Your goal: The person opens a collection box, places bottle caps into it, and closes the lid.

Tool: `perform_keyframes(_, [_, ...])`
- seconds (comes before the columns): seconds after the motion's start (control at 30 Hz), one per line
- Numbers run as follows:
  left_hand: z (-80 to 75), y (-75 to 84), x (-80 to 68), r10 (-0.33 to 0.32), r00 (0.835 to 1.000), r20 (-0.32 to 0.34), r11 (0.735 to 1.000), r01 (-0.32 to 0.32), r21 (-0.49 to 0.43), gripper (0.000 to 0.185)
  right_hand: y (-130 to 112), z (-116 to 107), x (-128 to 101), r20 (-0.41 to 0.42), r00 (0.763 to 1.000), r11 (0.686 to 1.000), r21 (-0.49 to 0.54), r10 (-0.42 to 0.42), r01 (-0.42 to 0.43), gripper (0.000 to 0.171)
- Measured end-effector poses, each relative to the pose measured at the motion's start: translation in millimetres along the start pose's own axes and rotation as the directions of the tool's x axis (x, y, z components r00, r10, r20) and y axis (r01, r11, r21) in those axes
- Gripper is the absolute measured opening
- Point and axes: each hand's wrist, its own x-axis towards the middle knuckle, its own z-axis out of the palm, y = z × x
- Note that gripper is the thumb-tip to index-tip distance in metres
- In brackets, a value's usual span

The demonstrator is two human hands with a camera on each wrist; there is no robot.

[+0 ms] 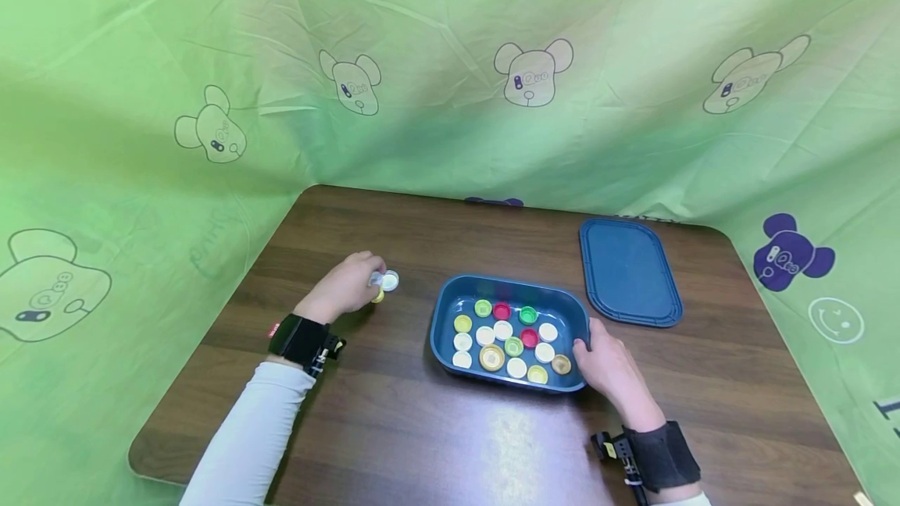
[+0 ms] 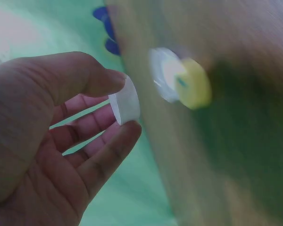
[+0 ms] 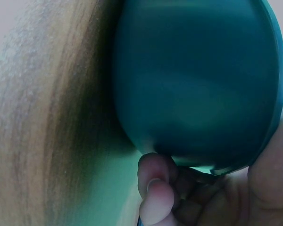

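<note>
left hand [image 2: 47,141] pinches white cap [image 2: 125,101] — right hand [image 1: 608,369] grips tray [image 1: 450,307]

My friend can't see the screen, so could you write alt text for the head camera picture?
A person's left hand pinches a white bottle cap over a wooden table, beside two caps already lying there, while the right hand grips the corner of a blue tray filled with coloured caps. A blue lid lies behind it.

No words, brands or numbers can be read in any view. The green cloth [image 1: 450,100] behind the worktop carries only drawn signs: outlined bear heads, a purple bear head [image 1: 792,252] at about three o'clock with a smiley face [image 1: 835,320] just below it, and a cut-off dark mark [image 1: 887,412] at the right edge, too partial to read.
</note>
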Motion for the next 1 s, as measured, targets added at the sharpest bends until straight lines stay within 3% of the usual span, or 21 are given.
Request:
perform_keyframes(0.23, [-8.1, 38.7, 7.1, 0.069, 0.998, -0.007, 0.998, -0.069, -0.005, 0.024, 0, 0, 0, 0.003, 1.0, 1.0, -0.005, -0.004, 0.004, 0.057])
perform_keyframes(0.53, [0.4, 90.0, 22.4, 0.151, 0.987, 0.061, 0.987, -0.154, 0.038, 0.026, 0, -1, -1, 0.008, 1.0, 1.0, -0.003, -0.002, 0.002, 0.057])
perform_keyframes(0.7, [4.8, 108.0, 29.2, 0.201, 0.976, 0.08, 0.977, -0.206, 0.059, 0.026, 0, -1, -1, 0.007, 1.0, 1.0, 0.0, -0.002, 0.002, 0.057])
perform_keyframes(1.0, [12.1, 131.2, 36.8, 0.225, 0.964, 0.141, 0.97, -0.236, 0.067, 0.027, -1, -1, -2, 0.003, 1.0, 1.0, -0.004, 0.005, -0.005, 0.057])
